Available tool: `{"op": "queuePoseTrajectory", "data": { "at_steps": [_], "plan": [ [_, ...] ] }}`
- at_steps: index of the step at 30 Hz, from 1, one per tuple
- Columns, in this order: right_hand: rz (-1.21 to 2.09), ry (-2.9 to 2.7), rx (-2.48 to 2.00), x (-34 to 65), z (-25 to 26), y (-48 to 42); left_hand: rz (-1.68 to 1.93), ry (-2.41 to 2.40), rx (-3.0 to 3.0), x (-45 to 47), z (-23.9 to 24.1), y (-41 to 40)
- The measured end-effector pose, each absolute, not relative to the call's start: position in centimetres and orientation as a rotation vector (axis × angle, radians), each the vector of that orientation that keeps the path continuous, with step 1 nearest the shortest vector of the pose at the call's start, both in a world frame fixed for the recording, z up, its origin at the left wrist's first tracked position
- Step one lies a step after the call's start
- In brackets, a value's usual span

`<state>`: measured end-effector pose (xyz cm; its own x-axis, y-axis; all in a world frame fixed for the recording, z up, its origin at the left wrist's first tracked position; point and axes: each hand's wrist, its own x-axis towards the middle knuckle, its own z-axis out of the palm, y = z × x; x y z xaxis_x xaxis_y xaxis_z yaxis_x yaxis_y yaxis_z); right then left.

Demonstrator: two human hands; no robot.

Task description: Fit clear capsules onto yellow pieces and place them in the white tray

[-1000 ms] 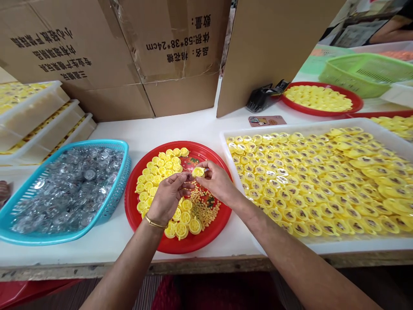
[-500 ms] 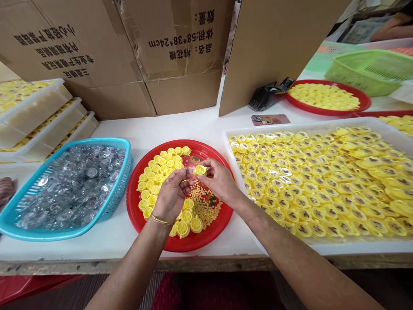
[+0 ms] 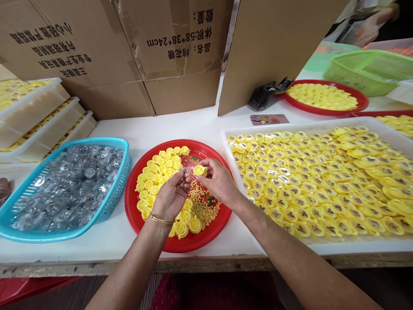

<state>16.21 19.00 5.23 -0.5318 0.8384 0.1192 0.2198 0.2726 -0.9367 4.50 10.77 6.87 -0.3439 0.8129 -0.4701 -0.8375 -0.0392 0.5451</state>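
Note:
Over the round red tray (image 3: 135, 232), my right hand (image 3: 218, 180) grips a small yellow plastic cup (image 3: 199, 170) with its round face turned up. My left hand (image 3: 171, 193) pinches a small clear plastic cover (image 3: 187, 172) by its edge, just left of the cup; the two look slightly apart. Many similar yellow cups (image 3: 155, 178) lie in rows on the tray's left side and front. Loose small yellow pellets (image 3: 206, 206) are scattered on the right side of the tray, partly under my hands.
A blue basket (image 3: 118, 193) of clear plastic covers stands left, beside stacked white trays (image 3: 48, 120). On the right, a large white tray (image 3: 232, 161) holds capped yellow pieces. Cardboard (image 3: 183, 94) walls the back. Another person's hand (image 3: 368, 32) shows at upper right.
The clear cover in my left hand shows more plainly beside the cup. Both hands keep nearly the same place, and the view has shifted slightly. The other person's hand has moved.

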Motion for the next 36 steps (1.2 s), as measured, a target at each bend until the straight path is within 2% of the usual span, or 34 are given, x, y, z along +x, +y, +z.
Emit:
{"op": "queuePoseTrajectory", "data": {
  "at_steps": [8,19,36],
  "plan": [
    [1.198,-1.925,-0.917,16.2,5.0,19.0,1.759,1.062,0.148,6.3,6.8,11.2],
    [0.887,-2.002,-0.866,16.2,4.8,19.0,1.81,1.2,0.227,7.5,6.2,12.1],
    [0.888,-1.965,-0.875,16.3,5.3,19.0,1.883,1.438,0.38,8.3,5.9,12.7]
  ]
}}
